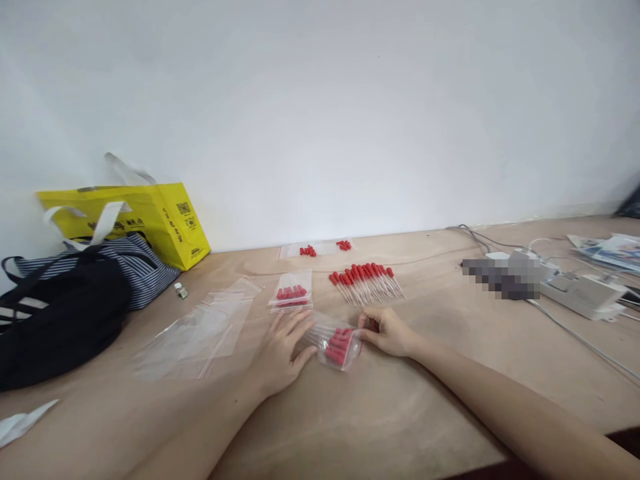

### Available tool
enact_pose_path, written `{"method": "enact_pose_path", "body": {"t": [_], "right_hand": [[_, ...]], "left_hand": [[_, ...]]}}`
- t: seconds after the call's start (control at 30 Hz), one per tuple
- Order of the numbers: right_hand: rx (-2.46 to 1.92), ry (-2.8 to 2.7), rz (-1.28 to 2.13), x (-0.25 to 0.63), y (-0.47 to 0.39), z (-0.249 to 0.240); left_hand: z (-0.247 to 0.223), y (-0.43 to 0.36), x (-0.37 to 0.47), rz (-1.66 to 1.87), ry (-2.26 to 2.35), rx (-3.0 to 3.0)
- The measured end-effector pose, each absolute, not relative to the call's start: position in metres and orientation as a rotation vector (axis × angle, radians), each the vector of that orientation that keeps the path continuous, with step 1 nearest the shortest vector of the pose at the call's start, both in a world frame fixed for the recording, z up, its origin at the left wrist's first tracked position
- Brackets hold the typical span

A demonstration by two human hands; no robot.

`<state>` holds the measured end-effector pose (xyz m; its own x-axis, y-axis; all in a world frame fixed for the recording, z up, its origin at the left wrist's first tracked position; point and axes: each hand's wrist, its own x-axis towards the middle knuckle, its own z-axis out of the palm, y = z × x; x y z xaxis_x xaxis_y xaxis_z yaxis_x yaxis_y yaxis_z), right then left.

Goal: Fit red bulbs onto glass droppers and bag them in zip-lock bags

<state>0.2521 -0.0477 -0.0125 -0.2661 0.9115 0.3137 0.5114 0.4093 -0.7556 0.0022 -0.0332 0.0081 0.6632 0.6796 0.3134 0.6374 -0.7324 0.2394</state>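
A clear zip bag (327,327) lies on the table between my hands, holding several glass droppers whose red rubber bulbs (340,345) point to the right. My left hand (284,350) rests over the bag's left end, its fingers stretched out and the thumb apart. With thumb and fingers pinched, my right hand (385,330) grips the right edge of the bag. Just beyond, a row of loose red-bulbed droppers (367,283) is laid out. Filled zip bags (293,290) with red bulbs showing are stacked beyond my left hand.
Flat clear bags (205,330) overlap on the left. Another clear bag with red-bulbed droppers (320,250) lies by the wall. A yellow bag (185,227), a striped bag (145,267) and a black bag (75,320) stand far left. A power strip (583,293) with cables sits right.
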Motion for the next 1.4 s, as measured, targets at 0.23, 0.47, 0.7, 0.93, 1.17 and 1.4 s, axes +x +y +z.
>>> {"method": "enact_pose_path", "body": {"t": [0.23,0.47,0.7,0.93,1.17,1.4], "right_hand": [[-1.154,-2.055,0.482,0.269,-0.077,-0.009],[-1.173,-2.123,0.309,0.245,-0.073,-0.017],[-1.026,-2.157,0.386,0.252,-0.063,-0.019],[-0.885,-2.356,0.096,0.267,-0.065,-0.016],[-0.788,-2.378,-0.239,0.261,-0.061,-0.016],[-0.575,-2.422,-0.744,0.261,-0.050,-0.015]], "left_hand": [[0.011,-0.054,0.016,0.751,0.978,2.617],[0.008,-0.067,0.034,0.715,0.888,2.664],[-0.001,-0.044,0.020,0.875,0.747,2.811],[0.003,-0.031,0.009,1.086,0.359,3.336],[0.001,-0.031,0.015,1.175,0.310,3.484],[-0.002,-0.028,0.011,1.329,0.389,3.335]]}}
